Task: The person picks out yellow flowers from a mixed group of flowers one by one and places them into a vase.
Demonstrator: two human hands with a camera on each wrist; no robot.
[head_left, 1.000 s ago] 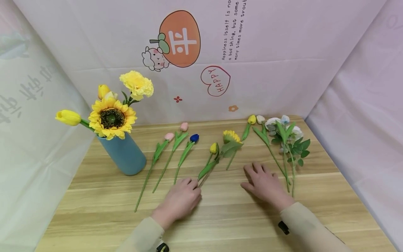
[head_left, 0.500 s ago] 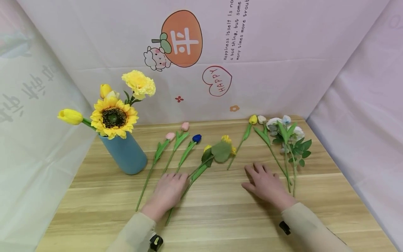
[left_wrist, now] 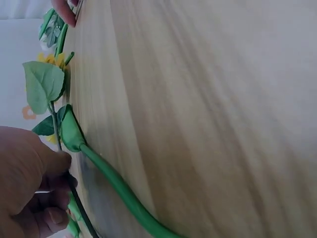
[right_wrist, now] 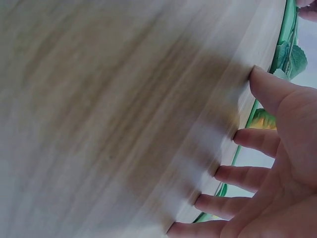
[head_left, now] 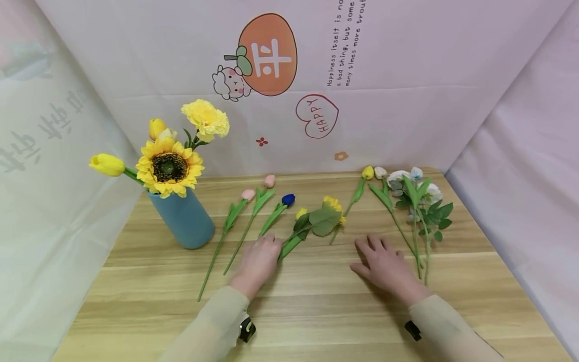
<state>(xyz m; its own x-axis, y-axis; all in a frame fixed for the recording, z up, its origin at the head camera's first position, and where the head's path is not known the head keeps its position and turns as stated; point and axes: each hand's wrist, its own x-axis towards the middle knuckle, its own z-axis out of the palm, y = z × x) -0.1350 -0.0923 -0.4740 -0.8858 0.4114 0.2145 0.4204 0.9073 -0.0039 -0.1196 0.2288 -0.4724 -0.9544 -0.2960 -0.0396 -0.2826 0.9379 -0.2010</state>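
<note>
In the head view my left hand (head_left: 257,262) is over the stems at the middle of the table. The left wrist view shows its thumb and fingers pinching the dark stem of a sunflower (head_left: 332,202), whose broad green leaf (left_wrist: 44,85) faces up. A yellow tulip (head_left: 301,213) lies partly under the sunflower's leaves, its thick green stem (left_wrist: 121,186) running beside the held one. Just left lies a blue tulip (head_left: 288,200), its lower stem hidden by my hand. My right hand (head_left: 385,266) rests on the table with fingers spread and fingertips down, holding nothing.
A blue vase (head_left: 186,221) with a sunflower, yellow tulips and a carnation stands at the left. Two pink tulips (head_left: 248,196) lie near it. Another yellow tulip (head_left: 368,173), a white tulip (head_left: 380,172) and white flowers (head_left: 431,193) lie at the right. Cloth walls surround the table.
The sunflower has turned over so its leaf covers part of its head, and sits lower beside the yellow tulip. My left hand moved left, then back right and forward. The right hand stayed put.
</note>
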